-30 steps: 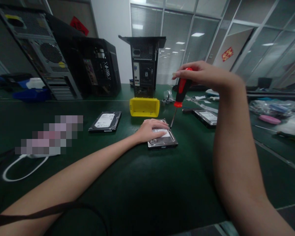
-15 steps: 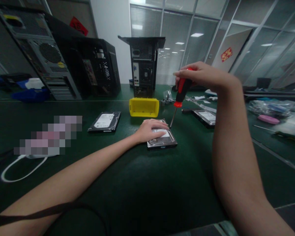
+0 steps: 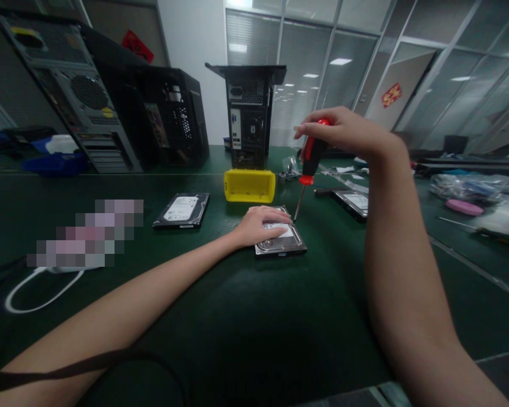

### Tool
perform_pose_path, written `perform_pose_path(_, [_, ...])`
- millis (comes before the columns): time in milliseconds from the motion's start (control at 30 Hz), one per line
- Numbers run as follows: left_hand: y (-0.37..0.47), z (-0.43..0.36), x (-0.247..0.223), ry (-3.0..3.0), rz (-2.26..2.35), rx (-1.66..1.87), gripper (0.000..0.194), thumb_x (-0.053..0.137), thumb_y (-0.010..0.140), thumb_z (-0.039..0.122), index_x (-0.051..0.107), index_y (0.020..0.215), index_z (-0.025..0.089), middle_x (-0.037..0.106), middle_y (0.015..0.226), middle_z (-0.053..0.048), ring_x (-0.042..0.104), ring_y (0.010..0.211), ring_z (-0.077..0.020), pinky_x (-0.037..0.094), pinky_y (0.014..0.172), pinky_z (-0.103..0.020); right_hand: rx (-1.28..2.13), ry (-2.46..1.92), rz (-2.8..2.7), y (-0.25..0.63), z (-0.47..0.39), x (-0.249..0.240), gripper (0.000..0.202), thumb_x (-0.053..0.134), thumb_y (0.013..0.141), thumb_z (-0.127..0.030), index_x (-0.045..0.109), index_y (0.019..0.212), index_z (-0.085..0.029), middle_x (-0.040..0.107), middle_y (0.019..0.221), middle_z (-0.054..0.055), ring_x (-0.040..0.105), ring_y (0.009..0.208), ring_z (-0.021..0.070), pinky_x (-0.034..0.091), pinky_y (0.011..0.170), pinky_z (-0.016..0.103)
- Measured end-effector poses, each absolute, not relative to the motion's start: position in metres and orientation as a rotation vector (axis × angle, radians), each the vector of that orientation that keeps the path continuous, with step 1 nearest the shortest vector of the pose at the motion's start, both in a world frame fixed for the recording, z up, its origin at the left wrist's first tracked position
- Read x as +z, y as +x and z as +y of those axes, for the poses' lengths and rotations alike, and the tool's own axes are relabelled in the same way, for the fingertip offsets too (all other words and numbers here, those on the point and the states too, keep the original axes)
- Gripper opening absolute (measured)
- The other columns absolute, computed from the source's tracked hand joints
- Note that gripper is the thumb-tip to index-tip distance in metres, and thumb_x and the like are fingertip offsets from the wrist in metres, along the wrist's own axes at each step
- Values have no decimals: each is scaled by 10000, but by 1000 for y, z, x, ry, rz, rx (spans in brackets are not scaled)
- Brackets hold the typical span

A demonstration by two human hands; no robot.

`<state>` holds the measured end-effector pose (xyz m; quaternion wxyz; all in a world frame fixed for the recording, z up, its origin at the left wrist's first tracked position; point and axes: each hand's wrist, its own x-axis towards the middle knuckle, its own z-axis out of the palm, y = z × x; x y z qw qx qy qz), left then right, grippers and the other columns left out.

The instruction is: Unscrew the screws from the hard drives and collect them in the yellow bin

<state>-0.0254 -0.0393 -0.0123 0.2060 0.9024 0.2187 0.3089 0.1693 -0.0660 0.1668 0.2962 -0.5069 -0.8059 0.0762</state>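
A silver hard drive [image 3: 282, 245] lies on the green table [image 3: 237, 316]. Across its left and upper part rests my left hand [image 3: 263, 224], fingers stretched out and lying flat on the label. My right hand [image 3: 337, 131] is raised above the drive, its fingers round the red and black handle of a screwdriver [image 3: 313, 158]. The shaft points down, with its tip at the drive's right edge, near my left fingertips. Whether a screw sits under the tip is too small to tell.
A yellow bin [image 3: 249, 186] stands behind the drive. Other hard drives lie to the left [image 3: 181, 208] and right [image 3: 354, 202]. Computer cases [image 3: 250, 107] stand at the back. A white cable [image 3: 46, 305] loops at the left; plastic bags [image 3: 466, 187] lie at the right.
My right hand has shifted slightly left on the screwdriver handle, and its fingers are placed differently. My left hand and the drive are unmoved on the table.
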Motion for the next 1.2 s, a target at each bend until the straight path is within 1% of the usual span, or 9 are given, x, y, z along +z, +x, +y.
perform_pose_path(133, [-25,-39,-13,2504,616,867,244,611,819,320,699,1036,252,675,1159,-13,571,1151,-212,388,1027,-443,277,-1343,-2109,168,-64,164,423,506,858,-540,664,930,-154,628,763,45,575,692,134,448,644,256])
perform_pose_path(300, [-25,-40,-13,2510,626,866,250,615,818,316,697,1042,244,671,1165,-21,567,1155,-211,388,1027,-443,341,-1363,-2073,165,-67,164,382,469,891,-489,649,969,-162,631,800,38,583,721,123,452,621,220])
perform_pose_path(433, [-25,-41,-12,2512,636,856,252,613,820,308,693,1052,256,667,1173,-13,563,1161,-209,385,1030,-443,353,-1371,-2088,165,-70,167,305,377,927,-334,630,968,-170,630,935,63,584,828,153,469,630,227])
perform_pose_path(500, [-25,-41,-11,2512,626,857,260,614,820,311,693,1057,240,669,1170,-23,565,1159,-211,387,1028,-437,367,-1355,-2103,166,-71,167,286,374,913,-304,625,959,-175,624,992,73,583,876,170,476,632,234])
perform_pose_path(600, [-25,-41,-10,2511,635,853,264,615,820,311,692,1060,234,666,1175,-26,564,1158,-215,385,1027,-441,361,-1336,-2107,168,-69,167,277,386,902,-297,626,961,-173,618,1001,74,579,887,170,476,619,225])
perform_pose_path(767, [-26,-42,-10,2510,642,840,257,609,826,320,690,1060,253,663,1182,-17,561,1161,-212,381,1029,-449,361,-1322,-2104,169,-67,165,284,384,901,-265,627,993,-151,603,986,48,577,838,117,466,610,178])
perform_pose_path(900, [-26,-41,-11,2506,648,842,256,613,820,308,690,1059,258,664,1179,-15,562,1160,-214,376,1032,-458,368,-1320,-2099,168,-68,165,276,392,909,-267,629,982,-147,605,962,39,576,812,96,460,610,159])
perform_pose_path(1067, [-26,-40,-12,2509,634,854,255,608,821,320,694,1052,252,668,1170,-17,566,1154,-210,382,1031,-446,392,-1323,-2082,168,-69,166,262,411,905,-249,636,988,-144,624,906,44,588,800,99,466,615,162])
perform_pose_path(1200, [-25,-40,-12,2515,643,853,264,616,816,316,693,1057,242,665,1176,-29,565,1157,-215,383,1028,-454,364,-1321,-2094,168,-68,165,263,435,901,-275,652,968,-140,639,919,50,604,812,109,475,611,163])
